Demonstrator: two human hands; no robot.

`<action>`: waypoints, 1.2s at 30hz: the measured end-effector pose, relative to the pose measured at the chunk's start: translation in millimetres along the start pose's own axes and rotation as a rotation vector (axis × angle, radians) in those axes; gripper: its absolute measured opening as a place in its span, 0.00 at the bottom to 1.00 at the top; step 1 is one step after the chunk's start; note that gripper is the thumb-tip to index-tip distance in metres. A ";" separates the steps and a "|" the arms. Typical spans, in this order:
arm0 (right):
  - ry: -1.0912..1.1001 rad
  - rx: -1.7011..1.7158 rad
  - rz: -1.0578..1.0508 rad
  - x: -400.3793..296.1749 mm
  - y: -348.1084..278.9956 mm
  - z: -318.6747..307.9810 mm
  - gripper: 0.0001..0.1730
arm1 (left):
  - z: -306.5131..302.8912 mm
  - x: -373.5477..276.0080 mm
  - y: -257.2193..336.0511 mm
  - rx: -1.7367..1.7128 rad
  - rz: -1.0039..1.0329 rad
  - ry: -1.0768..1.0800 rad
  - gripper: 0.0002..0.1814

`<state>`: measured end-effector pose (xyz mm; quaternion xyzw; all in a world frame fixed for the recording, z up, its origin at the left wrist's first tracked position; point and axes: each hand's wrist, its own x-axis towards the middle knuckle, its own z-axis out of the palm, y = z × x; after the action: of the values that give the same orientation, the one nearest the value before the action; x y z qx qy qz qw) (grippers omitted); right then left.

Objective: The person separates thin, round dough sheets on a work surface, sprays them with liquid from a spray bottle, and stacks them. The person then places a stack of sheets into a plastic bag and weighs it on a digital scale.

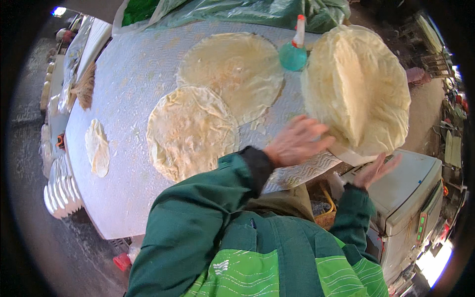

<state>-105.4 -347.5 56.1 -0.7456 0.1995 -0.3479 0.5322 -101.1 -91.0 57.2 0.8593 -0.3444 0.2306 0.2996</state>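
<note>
A pile of large, thin, pale flatbread sheets lies at the table's right end, and its top sheet has a raised fold down the middle. Just off the pile's lower left edge is my left hand, blurred, with thumb and fingers apart. My right hand hovers beside the pile's lower edge, fingers spread and nothing in them. A white flap sticks out from under the pile between my hands. Two more round flatbreads lie to the left: a wrinkled one partly over a flatter one.
A spray bottle with teal liquid stands by the pile. On the quilted-patterned table lie crumbs, a small folded flatbread piece and a straw brush. Plastic-covered green material borders the far edge. A pale boxy appliance stands at right.
</note>
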 end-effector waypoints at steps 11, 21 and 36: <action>-1.327 0.291 0.195 -185.9 -29.4 152.9 0.21 | -72.5 -168.5 -57.9 0.288 -1.092 -0.099 0.28; -1.387 0.005 0.282 -222.6 8.1 278.8 0.10 | -86.2 -173.6 -70.6 -0.272 -1.308 0.285 0.21; -1.369 0.542 1.346 -231.4 -42.9 256.4 0.06 | -89.7 -157.1 -102.5 -0.368 -1.487 0.554 0.24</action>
<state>-78.0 -9.9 -23.8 -0.3703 0.1447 0.4974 0.7710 -146.4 100.5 -9.9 0.7119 0.3706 0.1153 0.5853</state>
